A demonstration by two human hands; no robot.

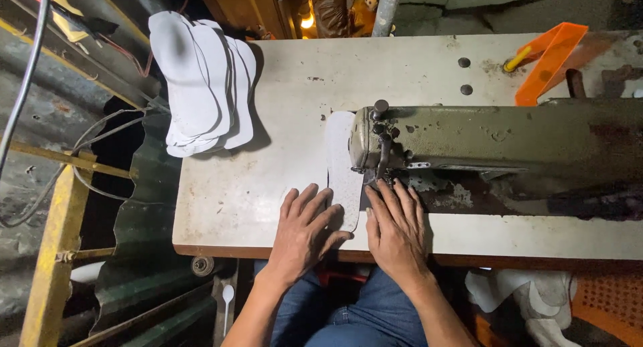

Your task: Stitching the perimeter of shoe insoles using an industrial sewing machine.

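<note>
**Flat white insole under the needle, both hands pressing it down**

The white insole piece (343, 167) lies flat on the sewing table (268, 186), running lengthwise away from the person, with its right edge tucked under the head of the old green sewing machine (495, 143). It looks thin, light and bendy, probably a sheet of foam or board with a faintly textured face, so it would likely flex if lifted by one end and slide easily on the worn tabletop. Flat palm pressure on its near end, close to the needle but clear of it, seems the safest hold (pinching an edge would likely buckle it).

The left hand (303, 234) rests spread out, fingers wide, its fingertips on the near left edge of the piece. The right hand (396, 230) also lies open and flat, fingers extended toward the presser foot area, touching the near right edge; neither hand grips anything.

Further off, a fanned stack of similar white insoles (201, 82) sits at the table's far left corner, well apart from the work. An orange plastic piece (550, 59) lies at the far right, behind the machine.
</note>
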